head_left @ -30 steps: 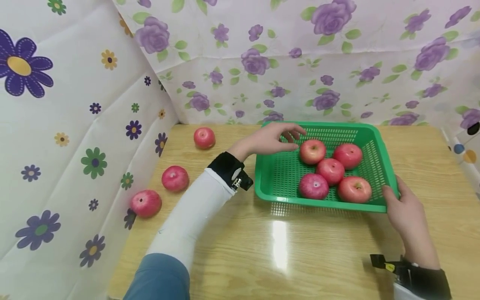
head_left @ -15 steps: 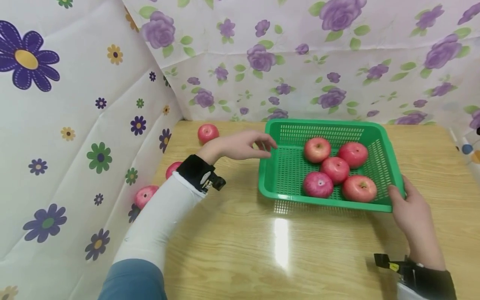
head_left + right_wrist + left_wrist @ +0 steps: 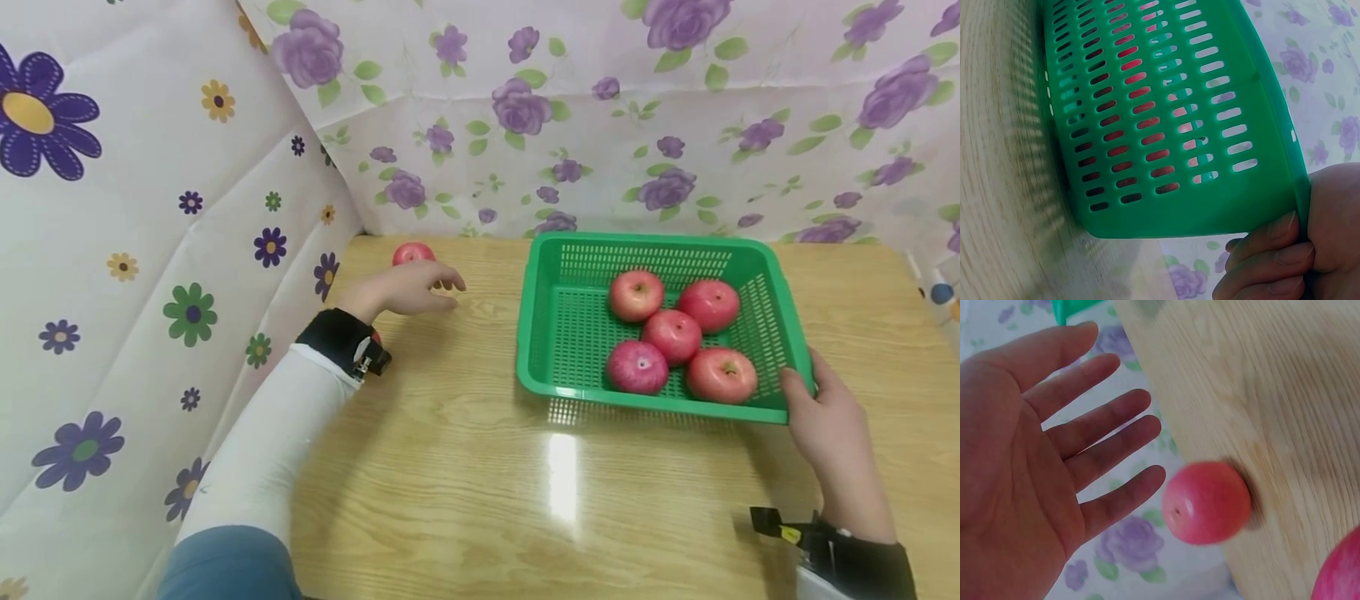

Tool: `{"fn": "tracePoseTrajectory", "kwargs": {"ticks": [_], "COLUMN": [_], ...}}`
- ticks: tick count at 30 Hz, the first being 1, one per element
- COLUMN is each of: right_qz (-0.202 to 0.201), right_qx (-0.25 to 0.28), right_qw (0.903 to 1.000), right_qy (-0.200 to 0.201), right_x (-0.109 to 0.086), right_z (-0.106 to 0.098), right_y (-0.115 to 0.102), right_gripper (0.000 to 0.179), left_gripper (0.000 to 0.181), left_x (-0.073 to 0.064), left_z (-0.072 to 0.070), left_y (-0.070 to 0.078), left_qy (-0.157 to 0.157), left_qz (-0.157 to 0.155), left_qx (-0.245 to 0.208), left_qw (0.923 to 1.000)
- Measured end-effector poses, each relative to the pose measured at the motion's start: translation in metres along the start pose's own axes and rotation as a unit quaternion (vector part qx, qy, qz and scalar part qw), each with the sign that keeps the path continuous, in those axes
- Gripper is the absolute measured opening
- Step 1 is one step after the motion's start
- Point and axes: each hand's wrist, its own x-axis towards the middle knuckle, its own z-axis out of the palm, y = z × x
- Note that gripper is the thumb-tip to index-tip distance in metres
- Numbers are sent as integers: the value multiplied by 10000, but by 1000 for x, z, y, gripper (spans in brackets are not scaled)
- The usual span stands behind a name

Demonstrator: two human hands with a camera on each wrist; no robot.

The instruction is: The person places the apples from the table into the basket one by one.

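Observation:
With its fingers spread and holding nothing, my left hand [image 3: 408, 289] hovers over the left side of the table. Just beyond it lies a red apple [image 3: 412, 252], whose round side shows near the little finger in the left wrist view. A second apple [image 3: 1342, 572] pokes in at that view's right edge; the forearm mostly hides this side of the table in the head view. My right hand [image 3: 828, 417] grips the rim of a green plastic basket [image 3: 656, 242] at its near right corner, thumb over the rim and fingers outside. Several apples [image 3: 672, 337] rest in the basket.
The wooden table [image 3: 465, 467] meets a rose-printed cloth [image 3: 450, 133] at the back. A daisy-printed cloth [image 3: 150, 333] hangs along the left edge. Slots in the basket wall [image 3: 1147, 125] let the apples show through in the right wrist view.
My left hand has moved left from above the basket to beside the loose apples, its arm covering some of them. The right hand keeps its grip on the basket.

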Motion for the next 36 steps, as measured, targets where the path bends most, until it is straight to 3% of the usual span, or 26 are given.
{"fn": "tracePoseTrajectory", "kwargs": {"ticks": [12,23,31,36], "right_qz": [86,-68,-27,-5], "right_qx": [65,77,166,174], "right_qw": [9999,9999,9999,9998], "right_qy": [-33,71,-3,-24], "right_x": [-2,-3,-1,0], "right_z": [-3,-2,-1,0], "right_y": [3,3,3,1], "right_gripper": [70,67,69,69], "left_gripper": [41,48,61,78], "left_x": [25,50,53,51], "left_z": [-14,-7,3,12], "left_y": [-19,-25,-39,-52], "left_qy": [454,675,1019,1284], "left_qz": [-858,-1613,-2389,-2638], "left_qx": [526,1327,989,618], "left_qw": [9939,9756,9606,9540]}}
